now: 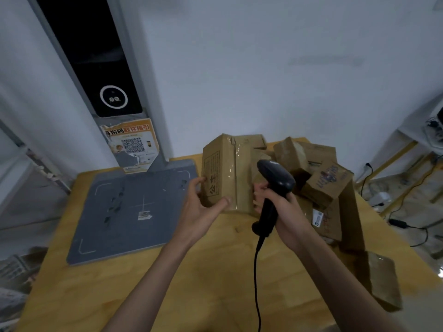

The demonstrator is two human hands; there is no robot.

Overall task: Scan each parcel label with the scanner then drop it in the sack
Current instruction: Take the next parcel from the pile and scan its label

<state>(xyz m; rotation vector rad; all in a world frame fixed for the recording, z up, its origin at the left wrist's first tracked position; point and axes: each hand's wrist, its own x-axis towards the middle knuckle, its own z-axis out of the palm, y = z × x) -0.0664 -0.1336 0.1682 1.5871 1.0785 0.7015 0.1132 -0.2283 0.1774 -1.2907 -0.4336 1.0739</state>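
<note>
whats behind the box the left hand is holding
Behind the box more cardboard parcels are piled on the table against the wall. The box and the scanner cover the pile's near left part, so what lies there cannot be seen.

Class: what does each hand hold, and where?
Right hand grips the scanner by its handle; left hand holds the upright parcel at its lower left edge.
</note>
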